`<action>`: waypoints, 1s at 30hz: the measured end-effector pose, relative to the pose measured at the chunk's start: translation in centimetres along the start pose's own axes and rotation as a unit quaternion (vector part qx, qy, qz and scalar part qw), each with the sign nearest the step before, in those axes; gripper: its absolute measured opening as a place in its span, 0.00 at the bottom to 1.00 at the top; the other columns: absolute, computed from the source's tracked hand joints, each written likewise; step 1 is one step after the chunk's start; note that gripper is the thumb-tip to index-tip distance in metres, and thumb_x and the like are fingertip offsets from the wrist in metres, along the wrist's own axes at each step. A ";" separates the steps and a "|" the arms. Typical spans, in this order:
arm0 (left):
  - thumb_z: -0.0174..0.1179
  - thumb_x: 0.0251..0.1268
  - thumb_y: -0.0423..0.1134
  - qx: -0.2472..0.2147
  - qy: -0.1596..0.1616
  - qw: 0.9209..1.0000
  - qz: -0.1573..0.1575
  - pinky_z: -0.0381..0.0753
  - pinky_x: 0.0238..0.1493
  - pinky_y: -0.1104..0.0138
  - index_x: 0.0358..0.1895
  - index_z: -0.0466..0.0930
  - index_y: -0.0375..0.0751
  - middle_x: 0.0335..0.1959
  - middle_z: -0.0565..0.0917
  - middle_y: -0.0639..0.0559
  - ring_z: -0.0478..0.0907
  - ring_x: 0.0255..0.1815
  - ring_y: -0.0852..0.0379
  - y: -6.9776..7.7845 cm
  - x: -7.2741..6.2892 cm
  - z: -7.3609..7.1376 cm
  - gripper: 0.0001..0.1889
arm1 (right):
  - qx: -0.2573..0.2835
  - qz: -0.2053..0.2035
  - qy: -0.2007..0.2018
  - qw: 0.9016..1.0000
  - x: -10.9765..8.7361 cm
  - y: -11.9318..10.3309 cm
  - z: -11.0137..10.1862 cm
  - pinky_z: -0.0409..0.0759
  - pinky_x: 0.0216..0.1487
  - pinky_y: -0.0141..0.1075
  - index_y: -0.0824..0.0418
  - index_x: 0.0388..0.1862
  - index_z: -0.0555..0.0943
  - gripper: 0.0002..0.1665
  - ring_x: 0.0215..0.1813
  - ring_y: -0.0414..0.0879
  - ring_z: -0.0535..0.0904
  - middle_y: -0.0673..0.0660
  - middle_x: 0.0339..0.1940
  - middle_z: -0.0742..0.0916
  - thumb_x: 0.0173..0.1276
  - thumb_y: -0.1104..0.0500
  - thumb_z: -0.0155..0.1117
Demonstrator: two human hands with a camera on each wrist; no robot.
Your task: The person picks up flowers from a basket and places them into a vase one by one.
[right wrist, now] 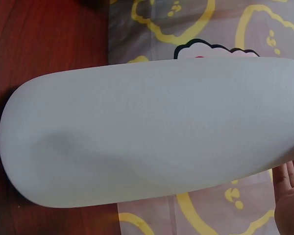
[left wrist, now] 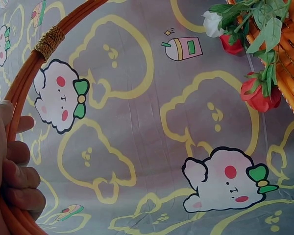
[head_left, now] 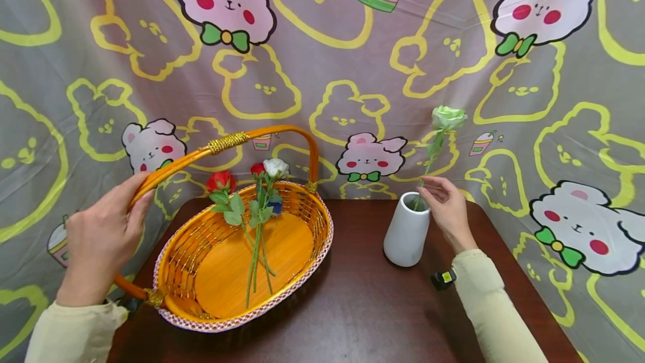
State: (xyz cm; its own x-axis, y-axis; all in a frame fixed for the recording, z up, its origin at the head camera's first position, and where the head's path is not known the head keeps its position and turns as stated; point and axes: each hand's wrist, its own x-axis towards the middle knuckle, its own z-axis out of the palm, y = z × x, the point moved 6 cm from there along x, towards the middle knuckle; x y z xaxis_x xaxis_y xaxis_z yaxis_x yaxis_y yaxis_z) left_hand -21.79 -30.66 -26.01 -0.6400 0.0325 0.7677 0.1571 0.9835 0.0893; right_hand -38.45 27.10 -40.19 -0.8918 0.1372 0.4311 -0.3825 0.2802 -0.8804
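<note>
My left hand grips the handle of an orange woven basket; in the left wrist view its fingers curl round the handle. Inside the basket lie a few artificial roses, among them a red rose and a white rose, with a small blue patch behind them. My right hand pinches the stem of a pale green rose over the mouth of a white vase. The stem's lower end reaches into the vase. In the right wrist view the vase hides most of that hand.
Basket and vase share a dark brown table, the vase to the right of the basket. A grey curtain with cartoon animals hangs round the back and sides. The basket's handle arches high over it.
</note>
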 end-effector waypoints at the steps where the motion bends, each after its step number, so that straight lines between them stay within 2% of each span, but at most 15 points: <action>1: 0.56 0.80 0.48 0.000 0.000 1.000 0.001 0.56 0.14 0.65 0.65 0.79 0.37 0.45 0.87 0.31 0.67 0.15 0.49 0.0 0.0 0.0 0.22 | 0.008 0.002 0.003 1.000 0.1 -0.1 0.0 0.79 0.53 0.21 0.68 0.63 0.80 0.22 0.51 0.33 0.85 0.40 0.50 0.86 0.73 0.61 0.69; 5: 0.56 0.79 0.47 -0.002 -0.002 1.000 0.001 0.57 0.14 0.65 0.65 0.79 0.37 0.45 0.87 0.31 0.68 0.16 0.47 0.1 0.1 -0.1 0.22 | 0.049 0.011 0.028 0.998 0.7 -0.1 0.1 0.81 0.50 0.22 0.71 0.61 0.80 0.22 0.48 0.34 0.86 0.46 0.49 0.89 0.69 0.67 0.71; 9: 0.56 0.80 0.48 -0.007 -0.002 1.000 -0.002 0.57 0.15 0.65 0.66 0.79 0.37 0.42 0.87 0.31 0.68 0.16 0.48 0.0 0.0 0.0 0.22 | 0.095 0.013 0.054 0.994 1.4 -0.2 0.2 0.83 0.46 0.24 0.74 0.59 0.79 0.23 0.44 0.36 0.86 0.46 0.46 0.90 0.65 0.72 0.72; 15: 0.56 0.79 0.47 -0.009 0.004 1.000 0.003 0.57 0.14 0.66 0.65 0.79 0.38 0.41 0.87 0.32 0.69 0.16 0.48 0.1 0.0 -0.2 0.21 | 0.114 0.017 0.061 0.992 1.7 -0.3 0.4 0.83 0.46 0.25 0.69 0.58 0.82 0.22 0.43 0.36 0.86 0.44 0.44 0.90 0.64 0.74 0.72; 20: 0.57 0.79 0.46 -0.009 0.004 1.000 0.003 0.58 0.15 0.66 0.65 0.79 0.38 0.43 0.87 0.31 0.71 0.17 0.45 0.1 0.0 -0.1 0.21 | 0.105 0.006 0.024 0.994 1.4 -0.2 0.2 0.82 0.50 0.24 0.64 0.62 0.82 0.25 0.47 0.38 0.86 0.46 0.48 0.90 0.66 0.72 0.72; 26: 0.57 0.79 0.46 -0.005 0.005 1.000 0.002 0.59 0.15 0.65 0.65 0.79 0.37 0.44 0.87 0.31 0.74 0.19 0.43 0.0 0.0 -0.1 0.21 | 0.142 -0.002 -0.049 0.989 0.9 0.1 0.0 0.84 0.50 0.28 0.66 0.68 0.77 0.31 0.50 0.39 0.88 0.47 0.52 0.89 0.67 0.73 0.70; 30: 0.58 0.78 0.45 -0.006 0.004 1.000 0.001 0.60 0.15 0.65 0.65 0.79 0.37 0.45 0.87 0.31 0.75 0.19 0.42 0.0 -0.1 0.0 0.21 | 0.135 -0.009 -0.066 0.989 0.7 0.0 -0.2 0.84 0.50 0.28 0.69 0.69 0.75 0.31 0.50 0.37 0.88 0.47 0.52 0.89 0.67 0.74 0.69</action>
State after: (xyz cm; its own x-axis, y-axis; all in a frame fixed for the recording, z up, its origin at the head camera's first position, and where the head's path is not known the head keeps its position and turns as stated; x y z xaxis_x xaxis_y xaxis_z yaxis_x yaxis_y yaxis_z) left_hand -21.73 -30.67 -26.05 -0.6337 0.0339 0.7728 0.1681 0.9812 0.0947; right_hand -39.02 27.39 -39.89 -0.9015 0.0039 0.4327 -0.4326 0.0159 -0.9015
